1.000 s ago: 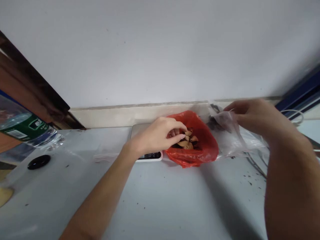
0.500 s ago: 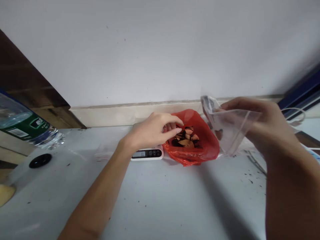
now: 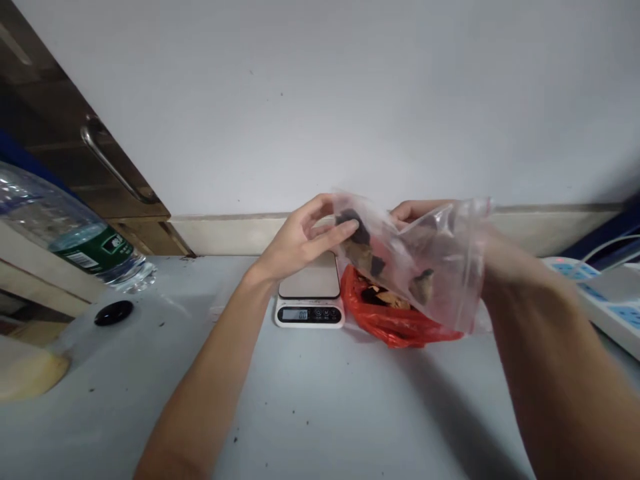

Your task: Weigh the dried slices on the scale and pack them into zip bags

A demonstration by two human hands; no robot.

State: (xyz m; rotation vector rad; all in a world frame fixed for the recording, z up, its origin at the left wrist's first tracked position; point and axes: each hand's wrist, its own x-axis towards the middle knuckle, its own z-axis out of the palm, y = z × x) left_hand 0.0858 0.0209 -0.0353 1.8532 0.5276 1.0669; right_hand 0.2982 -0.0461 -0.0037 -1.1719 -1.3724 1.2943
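A clear zip bag (image 3: 445, 260) hangs tilted in front of me, with a few dark and tan dried pieces (image 3: 367, 250) showing through it. My left hand (image 3: 303, 240) grips its left end, thumb pressed on the near side and fingers behind. Behind the bag's upper right part, my right hand (image 3: 420, 208) holds it, its fingers mostly hidden. Below lies an open red plastic bag (image 3: 405, 333) containing brown and black dried pieces (image 3: 387, 298). Left of it, under my left hand, stands a white digital scale (image 3: 310, 319) reading 0.0.
A water bottle (image 3: 95, 247) stands at the left near a black oval object (image 3: 114, 312). At the right is a white and blue power strip (image 3: 610, 300). A wall (image 3: 350, 100) rises behind the grey table (image 3: 340, 413), where small dark crumbs are scattered.
My left hand has moved from above the red bag to the clear bag and taken hold of its end. My right hand has brought the clear bag left, over the red bag.
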